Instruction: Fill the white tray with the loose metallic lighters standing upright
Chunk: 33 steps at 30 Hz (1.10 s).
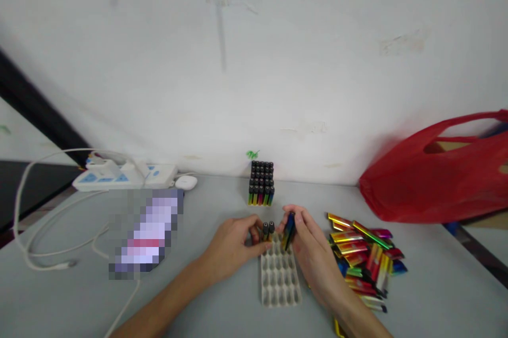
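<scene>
A pale tray (280,295) with rows of small slots lies on the table before me. Two black-topped lighters (269,228) stand upright in its far left corner. My left hand (240,243) is closed around these two, its thumb across their front and the fingers curled behind; the fingertips are partly hidden. In my right hand (311,245), a dark blue lighter (290,229) is gripped between thumb and fingers, slightly tilted, over the far right part of the tray. Whether its lower end touches a slot, I cannot tell.
Behind the tray stands a tight block of upright lighters (261,182). Loose shiny lighters (367,256) are heaped to the right. A red bag (432,179) sits at the back right. Leftward are a blurred-out phone (153,232), a power strip (127,176) and white cables (43,269).
</scene>
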### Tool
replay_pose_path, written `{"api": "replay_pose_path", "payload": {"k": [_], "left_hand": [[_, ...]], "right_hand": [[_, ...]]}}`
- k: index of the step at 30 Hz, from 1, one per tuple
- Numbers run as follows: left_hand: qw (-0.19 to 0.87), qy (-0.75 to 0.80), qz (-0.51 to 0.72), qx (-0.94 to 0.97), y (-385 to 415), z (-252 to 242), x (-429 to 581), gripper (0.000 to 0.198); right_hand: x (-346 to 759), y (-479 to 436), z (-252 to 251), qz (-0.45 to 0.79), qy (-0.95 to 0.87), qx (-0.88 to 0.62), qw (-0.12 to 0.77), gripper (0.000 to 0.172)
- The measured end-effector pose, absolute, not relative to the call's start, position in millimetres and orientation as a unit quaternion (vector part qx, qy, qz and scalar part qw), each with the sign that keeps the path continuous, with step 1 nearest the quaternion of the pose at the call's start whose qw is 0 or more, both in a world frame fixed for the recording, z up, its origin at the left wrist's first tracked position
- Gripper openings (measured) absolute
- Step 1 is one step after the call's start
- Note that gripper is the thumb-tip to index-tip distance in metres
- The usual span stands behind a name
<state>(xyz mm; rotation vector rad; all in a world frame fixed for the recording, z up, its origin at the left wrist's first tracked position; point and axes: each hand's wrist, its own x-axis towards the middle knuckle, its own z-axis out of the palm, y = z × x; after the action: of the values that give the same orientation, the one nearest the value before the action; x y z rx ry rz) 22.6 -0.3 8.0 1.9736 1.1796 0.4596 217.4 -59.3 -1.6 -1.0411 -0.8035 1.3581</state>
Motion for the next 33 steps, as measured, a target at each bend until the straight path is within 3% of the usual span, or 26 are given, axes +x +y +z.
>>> {"api": "replay_pose_path", "payload": {"k": [5,14,23,29,33], "left_hand": [[0.379,0.462,0.184,0.78,-1,7,23,0.029],[0.39,0.458,0.187,0.776,1,3,22,0.025],[0.389,0.464,0.195,0.772,-1,6,22,0.024],[0.395,0.462,0.196,0.77,0,4,22,0.024],[0.395,0.463,0.191,0.77,0,5,22,0.027]], "right_hand": [[216,-55,-1,0.586,-0.312,-0.429,0.613,0.049],[219,-51,2,0.576,-0.32,-0.4,0.637,0.036],[219,-56,-1,0.534,-0.439,-0.42,0.588,0.021],[219,-57,1,0.568,-0.407,-0.409,0.587,0.015],[228,-55,5,0.472,-0.446,-0.508,0.566,0.021]]}}
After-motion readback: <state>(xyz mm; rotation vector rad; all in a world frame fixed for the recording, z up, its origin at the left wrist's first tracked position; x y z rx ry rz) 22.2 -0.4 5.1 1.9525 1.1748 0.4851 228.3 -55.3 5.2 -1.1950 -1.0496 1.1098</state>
